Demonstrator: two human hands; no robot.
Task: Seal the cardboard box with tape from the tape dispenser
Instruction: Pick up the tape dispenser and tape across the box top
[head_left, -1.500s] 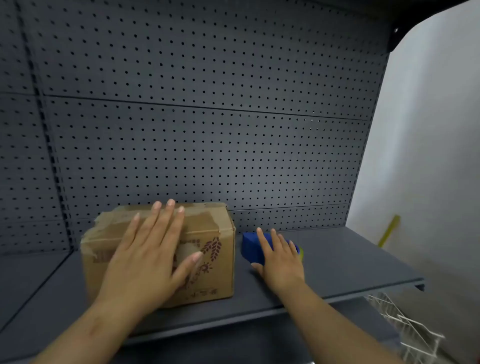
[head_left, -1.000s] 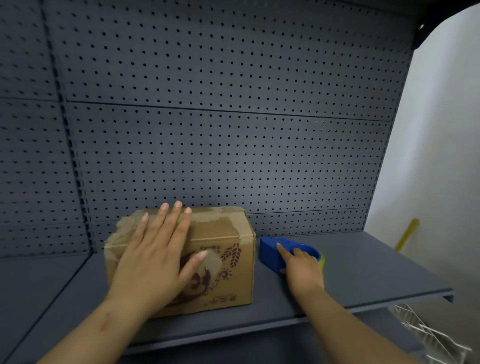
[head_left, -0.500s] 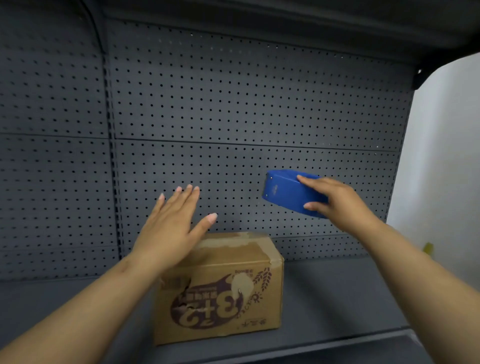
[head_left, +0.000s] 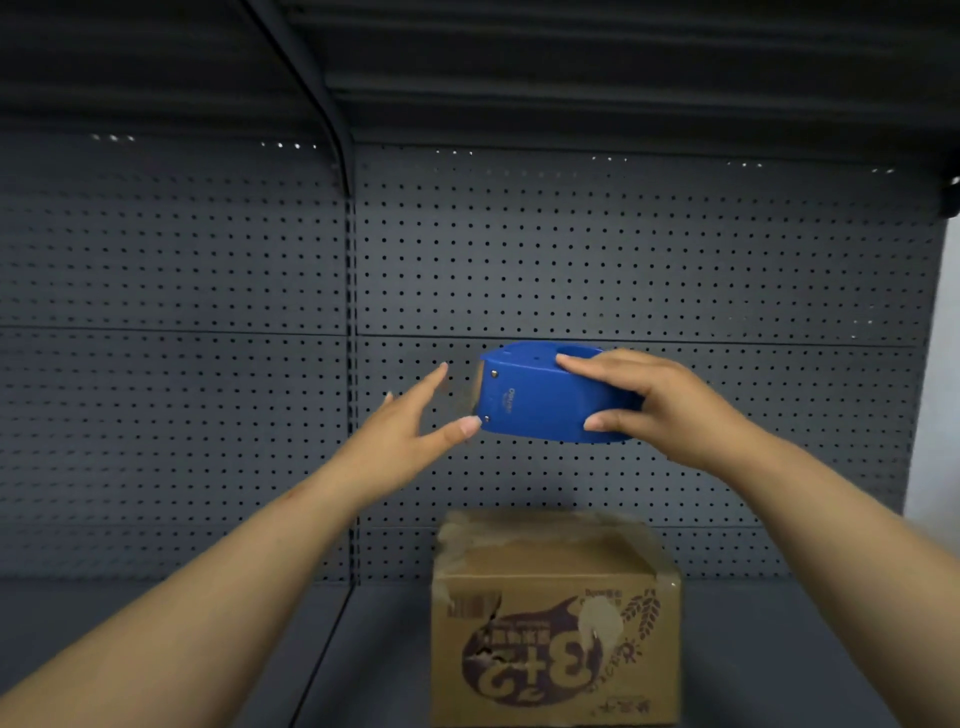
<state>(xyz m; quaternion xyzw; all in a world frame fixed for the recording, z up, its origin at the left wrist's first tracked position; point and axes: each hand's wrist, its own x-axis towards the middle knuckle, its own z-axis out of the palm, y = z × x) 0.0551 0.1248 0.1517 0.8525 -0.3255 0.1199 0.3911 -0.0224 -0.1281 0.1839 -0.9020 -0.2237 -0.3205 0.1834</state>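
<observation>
Reaching in from the left, the left hand (head_left: 410, 431) is spread open and holds nothing, fingers straight and pointing up toward the right, its thumb tip at the lower front corner of the tape dispenser (head_left: 540, 397); whether it touches cannot be told. The blue dispenser is in the air in front of the pegboard wall (head_left: 675, 270), its cutter end facing left. The right hand (head_left: 660, 400) grips it from the right side, fingers over the top edge and thumb pressed beneath. Well below the dispenser, the cardboard box (head_left: 556, 618) sits on the grey shelf (head_left: 779, 649), its flaps closed, with worn tape patches along the top edges.
</observation>
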